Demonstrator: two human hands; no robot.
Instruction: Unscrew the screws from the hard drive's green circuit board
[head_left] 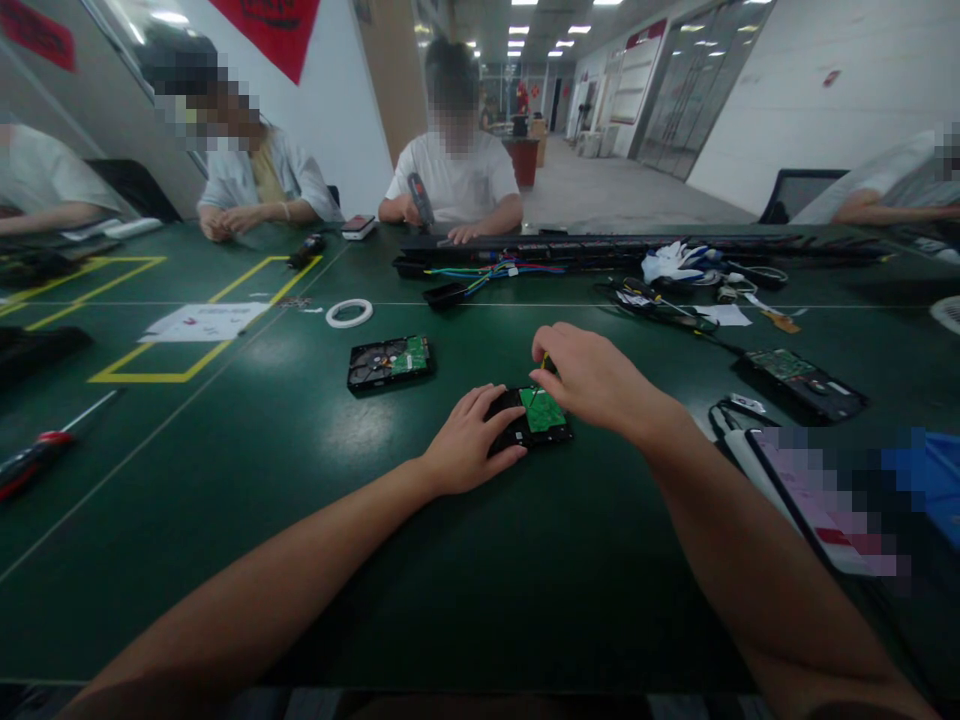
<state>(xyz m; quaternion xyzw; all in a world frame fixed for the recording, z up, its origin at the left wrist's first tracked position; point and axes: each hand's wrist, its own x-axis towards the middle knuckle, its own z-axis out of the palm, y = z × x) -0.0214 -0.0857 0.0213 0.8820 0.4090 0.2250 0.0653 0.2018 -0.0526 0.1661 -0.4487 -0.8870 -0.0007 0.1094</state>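
Observation:
A hard drive [545,412] lies in front of me with its green circuit board facing up. My left hand [474,438] holds it down from the left, fingers across its black casing and thumb along the near edge. Above the board's far right part, my right hand [574,368] is closed round a small screwdriver [547,362]. Only a bit of its yellow and dark handle shows, and its thin shaft points down at the board. Whether the tip sits in a screw is too small to tell.
Another hard drive [390,364] lies beyond my left hand, near a white tape roll [349,313]. At far left is a red-black screwdriver [37,462]. A third drive [799,384] and a phone-like device [825,500] lie right. Across the table, a person holds a power tool [421,198].

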